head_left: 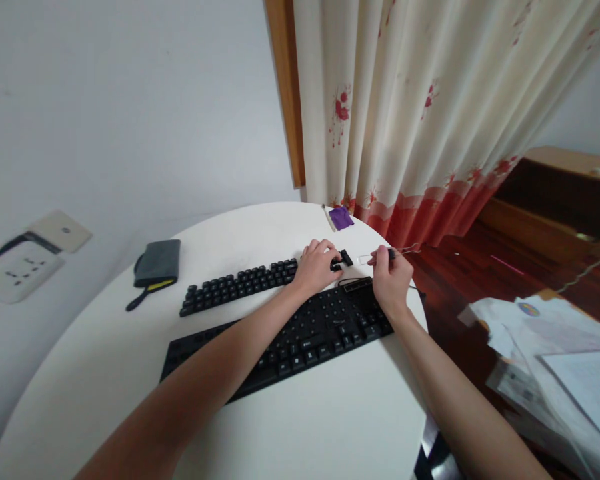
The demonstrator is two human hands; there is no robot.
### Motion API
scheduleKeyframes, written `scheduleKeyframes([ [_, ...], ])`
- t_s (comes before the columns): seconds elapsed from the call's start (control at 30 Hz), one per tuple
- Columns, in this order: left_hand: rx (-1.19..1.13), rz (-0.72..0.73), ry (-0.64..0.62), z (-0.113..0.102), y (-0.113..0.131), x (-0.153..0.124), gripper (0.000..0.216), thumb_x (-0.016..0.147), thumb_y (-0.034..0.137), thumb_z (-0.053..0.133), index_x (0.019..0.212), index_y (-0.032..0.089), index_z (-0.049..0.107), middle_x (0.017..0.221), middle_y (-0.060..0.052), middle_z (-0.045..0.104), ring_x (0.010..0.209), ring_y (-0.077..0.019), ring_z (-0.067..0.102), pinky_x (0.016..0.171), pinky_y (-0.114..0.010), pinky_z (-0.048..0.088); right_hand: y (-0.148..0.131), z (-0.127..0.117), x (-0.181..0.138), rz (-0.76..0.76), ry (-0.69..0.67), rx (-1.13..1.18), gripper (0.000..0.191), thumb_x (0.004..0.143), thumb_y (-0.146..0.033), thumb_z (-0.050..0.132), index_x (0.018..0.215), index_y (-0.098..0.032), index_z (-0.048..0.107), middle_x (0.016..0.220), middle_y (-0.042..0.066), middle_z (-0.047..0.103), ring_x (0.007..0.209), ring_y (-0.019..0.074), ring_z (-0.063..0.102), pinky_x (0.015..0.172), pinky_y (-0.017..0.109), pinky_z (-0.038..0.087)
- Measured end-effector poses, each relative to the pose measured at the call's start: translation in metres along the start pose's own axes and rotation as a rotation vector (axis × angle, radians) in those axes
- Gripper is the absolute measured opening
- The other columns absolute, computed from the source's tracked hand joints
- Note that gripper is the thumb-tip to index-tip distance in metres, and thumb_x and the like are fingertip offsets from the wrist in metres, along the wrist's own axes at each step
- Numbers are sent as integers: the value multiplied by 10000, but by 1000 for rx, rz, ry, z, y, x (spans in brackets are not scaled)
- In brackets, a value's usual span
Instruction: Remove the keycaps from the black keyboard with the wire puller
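A black keyboard [305, 337] lies slanted on the white round table, with many of its keys bare. Behind it, loose black keycaps [240, 283] stand in tight rows. My left hand [316, 268] reaches over the keyboard to the right end of these rows, its fingers bent, with keycaps between thumb and forefinger. Another black keycap piece [347, 258] lies just past the fingertips. My right hand [391, 277] is closed around a keycap puller with a dark end, its thin wire loop [364, 260] pointing left toward the keycaps.
A grey pouch [157, 263] with a strap lies at the left back. A purple packet [341, 218] and a thin brush-like stick [329, 218] are at the table's far edge. Papers [550, 340] are piled at the right. A wall socket [20, 270] is on the left.
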State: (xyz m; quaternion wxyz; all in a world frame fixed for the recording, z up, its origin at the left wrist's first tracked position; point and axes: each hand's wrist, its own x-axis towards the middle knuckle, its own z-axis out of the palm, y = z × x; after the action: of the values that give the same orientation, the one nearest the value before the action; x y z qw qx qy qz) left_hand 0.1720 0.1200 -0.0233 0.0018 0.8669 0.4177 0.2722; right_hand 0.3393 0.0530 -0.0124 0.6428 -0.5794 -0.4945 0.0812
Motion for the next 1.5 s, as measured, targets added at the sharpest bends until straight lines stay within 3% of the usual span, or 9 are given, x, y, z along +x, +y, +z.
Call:
scheduleKeyframes([
  [0.2,23,-53,29,1,4,1,460,721,306,803,1153,258,651,1218,-78,583,1125,-328,459,902,-476,409,0,0,0,-3,-3,-19,411,984,-422,442,685,-197,612,654,37,660,638,187,620,674,294,449],
  [1.13,80,-113,-13,-2,0,-2,534,749,364,788,1239,268,601,1268,-75,562,1163,-319,447,928,-467,372,5,0,3,-1,8,65,402,970,-403,496,664,-176,624,635,31,646,606,168,597,630,285,434],
  [1.33,52,-93,-1,-1,-2,-1,551,752,406,786,1243,252,587,1261,-83,574,1151,-324,454,916,-471,377,4,-20,4,151,-63,99,405,969,-466,472,760,-159,636,609,23,624,515,152,549,527,264,410],
  [1.5,30,-67,36,-1,0,-1,485,834,429,699,1256,225,574,1259,-86,577,1150,-317,455,926,-472,381,9,-52,-12,172,-210,-103,432,952,-500,497,756,-150,655,619,52,651,549,176,588,572,282,424],
])
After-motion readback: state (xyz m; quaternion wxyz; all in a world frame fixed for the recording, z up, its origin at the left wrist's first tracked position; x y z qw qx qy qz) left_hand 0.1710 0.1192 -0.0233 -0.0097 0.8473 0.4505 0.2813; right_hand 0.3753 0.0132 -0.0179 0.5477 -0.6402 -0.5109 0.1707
